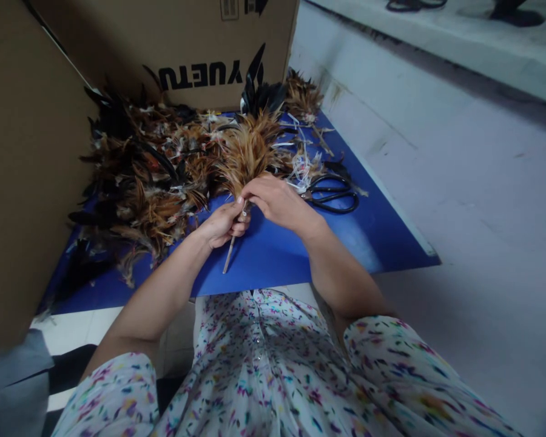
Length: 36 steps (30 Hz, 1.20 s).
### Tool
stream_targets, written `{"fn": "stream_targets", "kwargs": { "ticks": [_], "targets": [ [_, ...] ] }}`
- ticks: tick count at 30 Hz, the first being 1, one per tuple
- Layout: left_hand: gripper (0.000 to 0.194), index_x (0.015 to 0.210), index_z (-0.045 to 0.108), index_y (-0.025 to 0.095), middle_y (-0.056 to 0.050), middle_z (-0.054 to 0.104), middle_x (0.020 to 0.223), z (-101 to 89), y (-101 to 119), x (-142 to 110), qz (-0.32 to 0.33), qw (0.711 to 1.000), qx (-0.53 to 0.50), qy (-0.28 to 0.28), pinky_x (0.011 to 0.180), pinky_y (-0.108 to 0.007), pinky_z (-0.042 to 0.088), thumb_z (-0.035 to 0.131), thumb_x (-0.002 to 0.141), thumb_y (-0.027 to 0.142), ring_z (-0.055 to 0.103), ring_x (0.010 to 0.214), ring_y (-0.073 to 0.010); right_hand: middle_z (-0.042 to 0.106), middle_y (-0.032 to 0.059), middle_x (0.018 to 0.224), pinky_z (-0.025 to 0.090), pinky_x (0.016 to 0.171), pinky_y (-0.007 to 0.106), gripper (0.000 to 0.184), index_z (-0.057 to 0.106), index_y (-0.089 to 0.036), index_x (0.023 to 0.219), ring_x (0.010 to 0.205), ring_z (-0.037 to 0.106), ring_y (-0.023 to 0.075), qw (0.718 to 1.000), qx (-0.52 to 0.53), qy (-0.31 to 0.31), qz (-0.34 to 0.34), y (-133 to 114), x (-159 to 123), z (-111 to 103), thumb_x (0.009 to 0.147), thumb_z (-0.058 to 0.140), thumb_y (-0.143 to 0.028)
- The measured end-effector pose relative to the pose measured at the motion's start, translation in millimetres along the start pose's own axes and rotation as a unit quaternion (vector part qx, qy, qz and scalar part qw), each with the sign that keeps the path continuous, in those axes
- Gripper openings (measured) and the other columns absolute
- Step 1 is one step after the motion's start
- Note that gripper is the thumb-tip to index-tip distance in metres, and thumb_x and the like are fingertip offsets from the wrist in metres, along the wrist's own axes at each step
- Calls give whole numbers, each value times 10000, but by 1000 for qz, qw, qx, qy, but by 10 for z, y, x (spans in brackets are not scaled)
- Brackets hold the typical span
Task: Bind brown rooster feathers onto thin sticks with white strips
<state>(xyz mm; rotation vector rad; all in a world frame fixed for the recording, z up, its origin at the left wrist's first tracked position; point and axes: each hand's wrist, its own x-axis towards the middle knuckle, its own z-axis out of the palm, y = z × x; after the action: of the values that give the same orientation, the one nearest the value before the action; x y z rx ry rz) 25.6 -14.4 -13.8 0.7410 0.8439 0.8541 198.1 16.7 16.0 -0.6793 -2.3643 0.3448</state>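
Note:
A feather duster (250, 145) of brown feathers with black ones at its far tip lies along the middle of the blue table. Its thin stick (229, 256) points back toward my body. My left hand (227, 223) is wrapped round the stick just below the feathers. Above it, my right hand (273, 197) is pinched at the base of the feathers, touching my left thumb; what its fingertips hold is hidden. A pair of black-handled scissors (332, 194) lies just right of my right hand, its blades partly covered by white plastic strips (304, 167).
Loose brown and black feathers (159, 182) cover the left side of the blue table (273, 267). Another feather bundle (303, 97) lies at the back right. Cardboard boxes (200, 36) stand behind and to the left. A pale wall (437, 152) borders the right side.

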Motion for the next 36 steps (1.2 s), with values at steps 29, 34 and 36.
{"fn": "stream_targets", "kwargs": {
  "ticks": [29, 34, 36],
  "targets": [
    [477, 679, 425, 148, 63, 373, 622, 6, 69, -51, 31, 998, 14, -59, 382, -117, 166, 818, 736, 412, 262, 434, 4, 665, 102, 1074, 507, 863, 368, 133, 630, -214, 1011, 937, 621, 211, 945, 7, 322, 53, -87, 10, -67, 961, 535, -291],
    [481, 720, 430, 157, 67, 383, 625, -15, 95, -45, 70, 996, -7, -51, 387, -121, 182, 832, 722, 421, 290, 433, -4, 658, 28, 735, 471, 698, 289, 296, 645, -203, 816, 655, 580, 144, 949, 5, 295, 108, -162, -10, -2, 960, 527, -434],
    [484, 717, 435, 156, 65, 390, 622, -15, 94, -37, 90, 995, -1, -46, 390, -123, 184, 829, 722, 437, 292, 432, -4, 633, 11, 652, 434, 653, 268, 354, 637, -194, 734, 601, 554, 126, 965, 12, 227, 130, -198, -5, 57, 936, 553, -473]
  ]
}}
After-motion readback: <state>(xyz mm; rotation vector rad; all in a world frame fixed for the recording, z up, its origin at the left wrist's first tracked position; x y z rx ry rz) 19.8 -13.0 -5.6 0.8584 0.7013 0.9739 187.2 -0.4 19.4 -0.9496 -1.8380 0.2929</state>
